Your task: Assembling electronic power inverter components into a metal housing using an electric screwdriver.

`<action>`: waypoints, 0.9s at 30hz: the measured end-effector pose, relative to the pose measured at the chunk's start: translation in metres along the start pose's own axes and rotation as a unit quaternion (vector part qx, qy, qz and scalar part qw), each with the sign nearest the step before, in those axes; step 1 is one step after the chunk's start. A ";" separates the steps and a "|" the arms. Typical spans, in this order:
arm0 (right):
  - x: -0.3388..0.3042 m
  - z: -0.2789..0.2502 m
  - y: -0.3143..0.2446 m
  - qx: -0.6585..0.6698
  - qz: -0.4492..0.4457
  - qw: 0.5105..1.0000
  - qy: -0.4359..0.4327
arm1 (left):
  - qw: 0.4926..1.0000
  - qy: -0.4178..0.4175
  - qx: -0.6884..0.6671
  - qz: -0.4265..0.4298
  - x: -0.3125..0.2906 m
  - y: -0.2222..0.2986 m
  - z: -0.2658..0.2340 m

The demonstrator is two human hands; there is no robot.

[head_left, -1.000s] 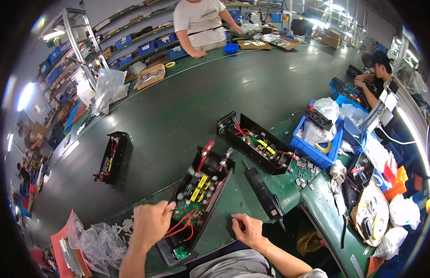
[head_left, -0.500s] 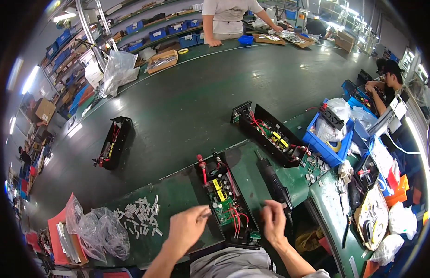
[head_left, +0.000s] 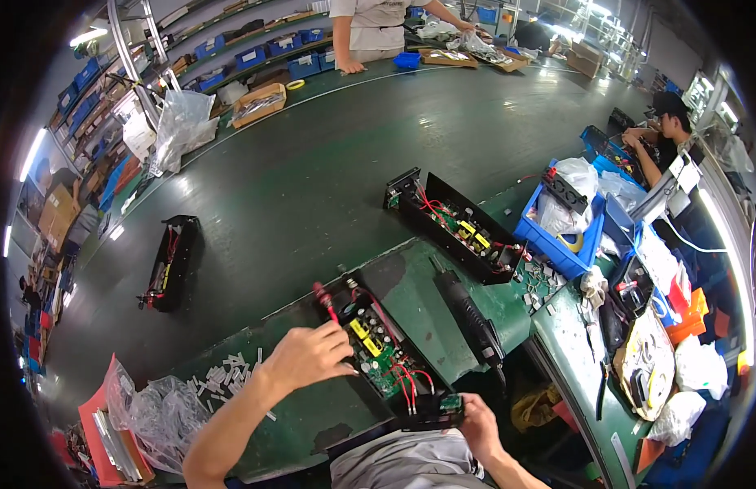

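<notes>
Head view: an open black casing lies on the green bench between the two sets of fingers, slanting from beyond the left ones to just beside the right ones. Left hand: its fingers are bent and close together over the casing's left long side, near the yellow blocks; whether they pinch anything I cannot tell. Right hand: its fingers are drawn in narrow at the near end, by a small green board — touching, it seems, though their grip is hidden.

Judging by looks, the casing should be stiff and fairly heavy for its shape, its smooth dark walls perhaps a little slippery. What sits inside looks fragile: red wires loop up between the two hands, and a red terminal sticks out beyond the left fingertips. Best hold — the two long outer walls, low down, with fingertips clear of the wires and board. A power screwdriver lies beyond the right fingers, apart from the casing.
</notes>
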State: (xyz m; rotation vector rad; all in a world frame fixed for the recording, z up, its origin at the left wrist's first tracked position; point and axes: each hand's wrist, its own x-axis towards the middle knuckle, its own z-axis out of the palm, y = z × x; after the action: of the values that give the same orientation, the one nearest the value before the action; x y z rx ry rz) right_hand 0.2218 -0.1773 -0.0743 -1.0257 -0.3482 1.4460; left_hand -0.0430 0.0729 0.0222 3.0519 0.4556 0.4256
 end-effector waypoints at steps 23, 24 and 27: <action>0.119 0.086 -0.080 -0.570 -0.345 0.745 0.034 | 0.917 0.214 -0.018 -0.338 -0.006 0.107 -0.036; 0.119 0.086 -0.083 -0.584 -0.331 0.740 0.032 | 0.917 0.212 -0.019 -0.337 -0.010 0.105 -0.034; 0.124 0.080 -0.082 -0.569 -0.330 0.752 0.029 | 0.824 0.314 -0.095 -0.462 -0.029 0.096 -0.022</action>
State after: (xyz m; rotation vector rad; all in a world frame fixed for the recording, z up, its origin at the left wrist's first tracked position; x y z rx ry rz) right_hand 0.2352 -0.0202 -0.0151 -1.6406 -1.5043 0.4242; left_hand -0.0488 -0.0278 0.0423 2.0306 1.6488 1.2500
